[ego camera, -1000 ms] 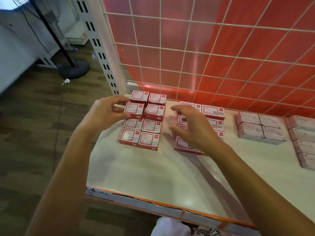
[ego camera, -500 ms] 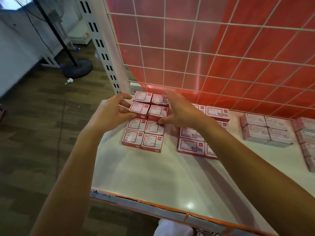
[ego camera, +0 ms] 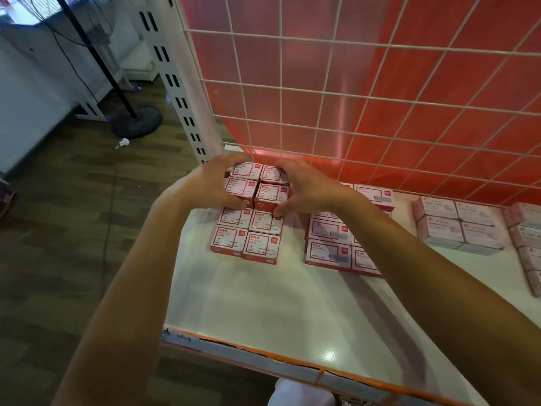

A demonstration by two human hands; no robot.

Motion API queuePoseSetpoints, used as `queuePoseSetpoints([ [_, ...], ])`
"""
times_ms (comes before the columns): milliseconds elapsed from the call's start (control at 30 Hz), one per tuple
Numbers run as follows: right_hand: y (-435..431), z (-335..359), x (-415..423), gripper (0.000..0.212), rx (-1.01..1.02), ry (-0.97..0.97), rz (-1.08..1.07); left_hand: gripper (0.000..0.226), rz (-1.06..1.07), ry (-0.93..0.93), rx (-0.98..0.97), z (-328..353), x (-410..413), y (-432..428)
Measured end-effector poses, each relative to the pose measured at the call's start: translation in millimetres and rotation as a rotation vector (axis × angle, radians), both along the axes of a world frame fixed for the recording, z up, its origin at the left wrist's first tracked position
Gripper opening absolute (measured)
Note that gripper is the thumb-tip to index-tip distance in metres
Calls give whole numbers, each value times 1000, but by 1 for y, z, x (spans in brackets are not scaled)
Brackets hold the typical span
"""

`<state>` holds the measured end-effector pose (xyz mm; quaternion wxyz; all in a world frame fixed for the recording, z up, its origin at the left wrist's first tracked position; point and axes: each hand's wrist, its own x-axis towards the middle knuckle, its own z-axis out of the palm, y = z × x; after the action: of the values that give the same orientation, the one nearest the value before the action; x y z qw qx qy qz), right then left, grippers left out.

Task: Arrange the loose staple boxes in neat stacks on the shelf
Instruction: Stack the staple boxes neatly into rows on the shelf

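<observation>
The white shelf (ego camera: 263, 312) has red boxes (ego camera: 228, 241) lying flat near its left side. Just behind them, the left hand (ego camera: 209, 184) and right hand (ego camera: 308, 186) curl round a taller stack (ego camera: 270, 194), holding both its sides, by the wire wall (ego camera: 322, 112)

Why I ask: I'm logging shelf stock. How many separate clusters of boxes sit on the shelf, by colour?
Red-and-white clusters: 2, the left cluster and the middle cluster.
Pale pink clusters: 2, the right cluster and the edge cluster, cut off by the frame.
Total: 4.
</observation>
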<state>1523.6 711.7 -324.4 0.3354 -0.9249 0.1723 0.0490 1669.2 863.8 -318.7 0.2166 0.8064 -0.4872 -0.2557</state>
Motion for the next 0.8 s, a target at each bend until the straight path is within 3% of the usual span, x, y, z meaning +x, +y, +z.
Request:
queuePoseSetpoints([
  [233, -1, 0, -1, 80, 74, -13, -7, 68, 4, -9, -26, -1, -6, -1],
  [433, 0, -6, -5, 98, 21, -5, -22, 73, 72, 52, -27, -1, -21, 7],
  [567, 0, -6, -9, 82, 18, 3, -20, 75, 99, 72, 6, -5, -26, 11],
  [800, 3, -1, -10, 77, 35, -18, -34, 71, 113, 88, -7, -4, -32, 12],
])
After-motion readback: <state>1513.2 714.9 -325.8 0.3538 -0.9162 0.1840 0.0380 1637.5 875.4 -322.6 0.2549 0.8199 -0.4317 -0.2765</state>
